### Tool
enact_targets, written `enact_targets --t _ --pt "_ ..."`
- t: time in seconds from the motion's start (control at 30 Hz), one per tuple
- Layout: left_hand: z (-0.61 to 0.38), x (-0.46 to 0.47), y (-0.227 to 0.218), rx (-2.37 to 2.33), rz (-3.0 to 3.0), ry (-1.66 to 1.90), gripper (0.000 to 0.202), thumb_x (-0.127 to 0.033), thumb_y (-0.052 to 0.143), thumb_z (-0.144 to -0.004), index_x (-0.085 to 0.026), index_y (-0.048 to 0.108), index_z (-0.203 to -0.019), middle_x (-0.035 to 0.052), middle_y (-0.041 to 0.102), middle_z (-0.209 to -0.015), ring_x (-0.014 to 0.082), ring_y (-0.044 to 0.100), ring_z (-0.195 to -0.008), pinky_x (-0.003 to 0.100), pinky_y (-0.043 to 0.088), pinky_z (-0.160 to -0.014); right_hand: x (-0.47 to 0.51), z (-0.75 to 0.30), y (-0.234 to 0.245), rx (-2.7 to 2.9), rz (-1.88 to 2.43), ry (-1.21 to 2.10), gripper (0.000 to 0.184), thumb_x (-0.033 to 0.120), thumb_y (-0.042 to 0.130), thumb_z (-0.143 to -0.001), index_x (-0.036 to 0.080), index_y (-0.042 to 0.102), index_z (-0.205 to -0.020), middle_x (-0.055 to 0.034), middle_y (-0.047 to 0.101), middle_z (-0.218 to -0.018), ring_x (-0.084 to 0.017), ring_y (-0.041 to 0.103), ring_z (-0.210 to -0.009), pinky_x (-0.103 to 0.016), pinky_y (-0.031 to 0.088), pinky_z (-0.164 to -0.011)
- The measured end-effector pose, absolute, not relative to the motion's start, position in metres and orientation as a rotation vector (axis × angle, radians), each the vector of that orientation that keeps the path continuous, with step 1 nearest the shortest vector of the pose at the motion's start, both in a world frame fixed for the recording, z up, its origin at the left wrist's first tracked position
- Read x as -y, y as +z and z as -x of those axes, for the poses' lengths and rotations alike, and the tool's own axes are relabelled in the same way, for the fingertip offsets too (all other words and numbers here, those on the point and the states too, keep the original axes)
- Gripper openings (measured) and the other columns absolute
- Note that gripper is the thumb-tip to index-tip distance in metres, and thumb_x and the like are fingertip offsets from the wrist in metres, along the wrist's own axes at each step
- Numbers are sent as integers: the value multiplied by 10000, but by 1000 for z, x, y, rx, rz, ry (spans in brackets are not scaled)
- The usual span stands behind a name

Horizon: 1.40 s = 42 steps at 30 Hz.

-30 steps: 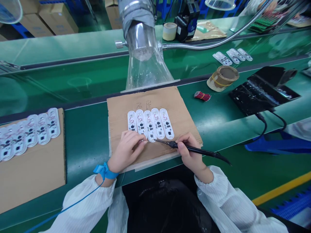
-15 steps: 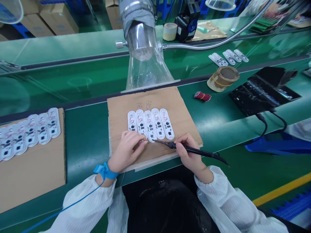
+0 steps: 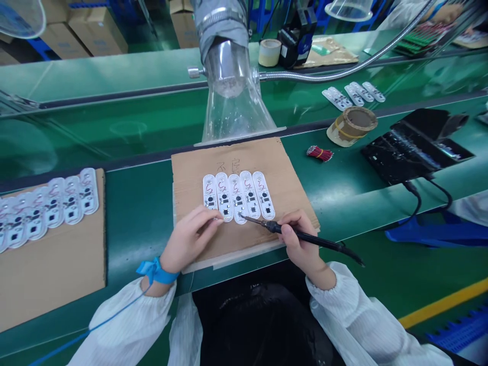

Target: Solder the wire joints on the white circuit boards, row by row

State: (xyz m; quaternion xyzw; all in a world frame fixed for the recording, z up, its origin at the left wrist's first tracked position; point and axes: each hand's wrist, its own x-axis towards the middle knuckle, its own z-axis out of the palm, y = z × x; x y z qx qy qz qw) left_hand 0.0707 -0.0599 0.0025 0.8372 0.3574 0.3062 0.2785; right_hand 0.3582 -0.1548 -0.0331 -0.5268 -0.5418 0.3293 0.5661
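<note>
A row of several white oblong circuit boards lies side by side on a brown cardboard sheet. My right hand grips a black soldering iron like a pen, its tip touching the lower end of the middle board. My left hand rests on the cardboard just left of the boards, fingers pinched together at a thin solder wire that reaches toward the iron's tip. A blue wrist strap with a blue cord circles my left wrist.
A clear fume hood hangs behind the cardboard. More white boards lie on a second cardboard at left. To the right are a tape roll, a red wire bundle, a black soldering stand and more boards on the green belt.
The view shifted slightly. The iron's tip and my left fingers stay at the lower end of the boards, my left hand edging a little to the left.
</note>
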Motion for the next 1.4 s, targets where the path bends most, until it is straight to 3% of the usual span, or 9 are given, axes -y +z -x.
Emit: enact_targets --t 0.07,0.17,0.27,0.4,0.57,1.4 --pt "-62 57 3 -1000 -2203 819 110 -184 641 -1120 -248 729 -1105 -9 678 -884 152 606 -726 285 457 -685 153 -352 -32 1243 1214 750 199 452 675 -1126 265 663 -1058 4 668 -841 -144 580 -610 -295 500 -584" --pt "-56 56 1 -1032 -2247 825 79 -181 681 -1089 -246 725 -1078 -77 466 -691 124 461 -580 265 383 -597 149 -341 -30 1252 1230 755 177 434 675 -1129 269 662 -1068 11 672 -836 -137 570 -602 -280 479 -568" --pt "-57 58 -2 -1003 -2285 854 80 -156 676 -1053 -234 661 -1047 -105 367 -654 111 406 -535 250 343 -557 144 -334 -30 1298 1252 750 165 417 675 -1129 266 662 -1064 13 679 -827 -137 578 -605 -270 473 -563" --pt "-61 58 -1 -955 -2297 805 143 -98 577 -1064 -232 620 -1037 -65 509 -760 125 487 -618 248 394 -600 142 -335 -32 1324 1238 701 172 408 675 -1124 260 655 -1040 6 692 -859 -129 566 -605 -267 479 -570" --pt "-62 56 2 -924 -2335 774 125 -137 571 -1116 -233 631 -1065 -9 631 -859 182 576 -768 300 447 -714 141 -336 -32 1337 1248 686 156 372 676 -1119 257 651 -1017 13 684 -832 -127 573 -596 -254 472 -556" --pt "-62 55 -1 -982 -2351 737 132 -154 564 -1132 -237 637 -1061 -36 587 -805 190 562 -746 359 390 -778 143 -336 -30 1384 1249 744 95 309 690 -1106 268 646 -1032 23 687 -819 -146 634 -641 -264 511 -589"
